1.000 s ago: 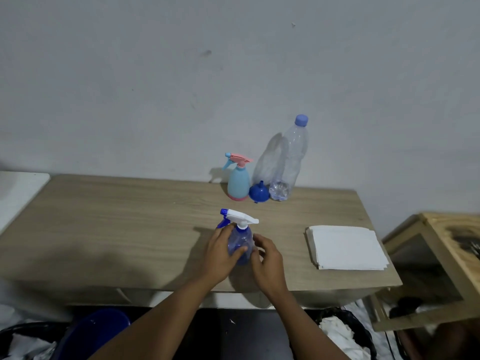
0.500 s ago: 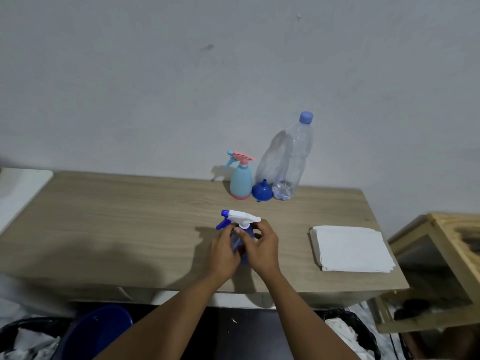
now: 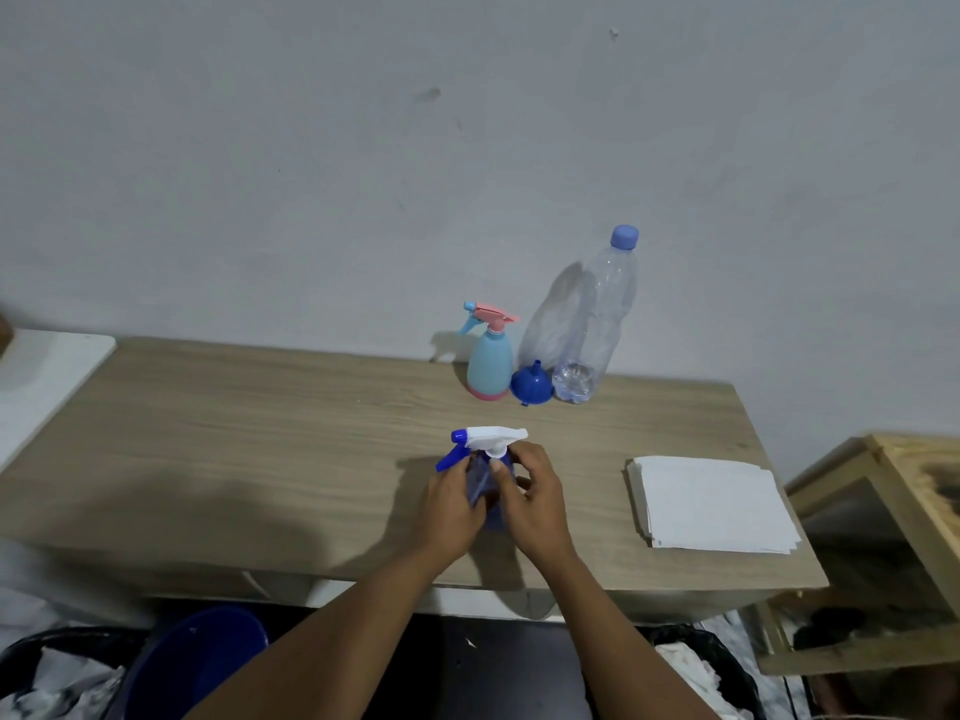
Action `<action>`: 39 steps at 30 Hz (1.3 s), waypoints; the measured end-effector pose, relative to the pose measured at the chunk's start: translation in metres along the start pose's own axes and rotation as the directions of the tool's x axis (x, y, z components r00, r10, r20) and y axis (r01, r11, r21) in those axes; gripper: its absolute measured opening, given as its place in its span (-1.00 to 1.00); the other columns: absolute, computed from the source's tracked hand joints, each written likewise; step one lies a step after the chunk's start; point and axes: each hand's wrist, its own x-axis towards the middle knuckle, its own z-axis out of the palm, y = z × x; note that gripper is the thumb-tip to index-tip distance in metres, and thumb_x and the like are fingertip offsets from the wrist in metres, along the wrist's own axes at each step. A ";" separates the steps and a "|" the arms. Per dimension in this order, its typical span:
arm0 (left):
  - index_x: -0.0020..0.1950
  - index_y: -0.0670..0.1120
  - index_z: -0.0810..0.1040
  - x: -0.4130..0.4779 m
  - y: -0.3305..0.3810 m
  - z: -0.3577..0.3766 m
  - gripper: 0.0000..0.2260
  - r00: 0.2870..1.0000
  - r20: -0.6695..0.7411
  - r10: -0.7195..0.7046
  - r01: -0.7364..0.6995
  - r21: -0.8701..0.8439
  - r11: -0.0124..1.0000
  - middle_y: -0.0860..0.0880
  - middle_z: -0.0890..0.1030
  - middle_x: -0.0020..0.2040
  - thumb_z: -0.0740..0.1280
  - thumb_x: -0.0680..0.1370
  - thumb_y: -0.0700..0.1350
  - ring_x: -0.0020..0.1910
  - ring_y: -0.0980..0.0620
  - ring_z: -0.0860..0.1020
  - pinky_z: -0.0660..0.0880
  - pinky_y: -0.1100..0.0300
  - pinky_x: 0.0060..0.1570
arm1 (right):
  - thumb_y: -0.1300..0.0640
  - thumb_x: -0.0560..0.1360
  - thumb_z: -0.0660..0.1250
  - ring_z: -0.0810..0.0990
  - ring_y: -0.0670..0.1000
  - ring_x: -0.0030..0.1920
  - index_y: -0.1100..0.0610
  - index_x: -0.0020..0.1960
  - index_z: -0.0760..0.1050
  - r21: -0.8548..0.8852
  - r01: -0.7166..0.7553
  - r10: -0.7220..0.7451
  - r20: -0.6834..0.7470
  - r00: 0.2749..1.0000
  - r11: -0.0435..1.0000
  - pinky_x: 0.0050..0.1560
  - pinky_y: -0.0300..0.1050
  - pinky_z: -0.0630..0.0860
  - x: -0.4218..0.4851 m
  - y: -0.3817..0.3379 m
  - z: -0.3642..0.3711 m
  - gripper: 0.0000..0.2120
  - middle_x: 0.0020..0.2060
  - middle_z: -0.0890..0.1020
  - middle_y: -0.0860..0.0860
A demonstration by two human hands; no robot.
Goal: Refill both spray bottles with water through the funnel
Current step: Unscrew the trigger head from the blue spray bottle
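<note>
Head camera looks forward and down, close over the table (image 3: 260,433)

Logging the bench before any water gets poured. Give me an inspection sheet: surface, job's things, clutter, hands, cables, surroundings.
Surface: wooden table.
Job's things: blue spray bottle upright near the front, sprayer head on; light-blue spray bottle, blue funnel, capped water bottle grouped at the back.
Clutter: white paper stack at the right.
Hands: left hand grips the blue bottle's body; right hand pinches its neck.
Cables: nothing seen.
Surroundings: blue bucket below the table; wooden frame at the right.
</note>
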 end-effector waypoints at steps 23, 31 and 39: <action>0.11 -0.09 0.53 -0.003 0.006 -0.002 -0.78 1.000 0.000 -0.004 0.004 0.049 0.999 0.03 0.57 -0.09 0.36 0.49 -0.28 -0.08 -0.03 0.58 0.53 0.10 -0.11 | 0.12 0.48 0.49 0.60 -0.15 0.09 0.00 0.21 0.53 0.036 -0.061 0.062 -0.022 0.998 0.997 0.01 -0.23 0.58 -0.004 -0.007 -0.001 -0.68 0.04 0.63 -0.14; 0.05 0.00 0.53 -0.001 -0.002 -0.003 -0.84 1.000 -0.004 0.001 -0.001 0.035 0.999 0.09 0.61 -0.14 0.39 0.51 -0.18 -0.12 0.08 0.62 0.48 0.30 -0.22 | 0.12 0.56 0.39 0.58 -0.12 0.10 -0.01 0.18 0.56 0.002 -0.030 0.030 -0.053 0.998 1.000 0.08 -0.14 0.54 -0.005 -0.004 0.008 -0.80 0.04 0.60 -0.14; 0.07 0.01 0.54 -0.003 -0.001 -0.004 -0.83 1.000 -0.008 0.018 -0.017 0.027 0.999 0.13 0.57 -0.18 0.37 0.54 -0.22 -0.19 0.14 0.58 0.46 0.34 -0.25 | 0.12 0.55 0.40 0.57 -0.12 0.07 -0.19 0.08 0.51 0.010 -0.060 0.060 -0.069 0.996 0.998 0.05 -0.11 0.55 -0.004 -0.015 0.014 -0.78 -0.01 0.59 -0.20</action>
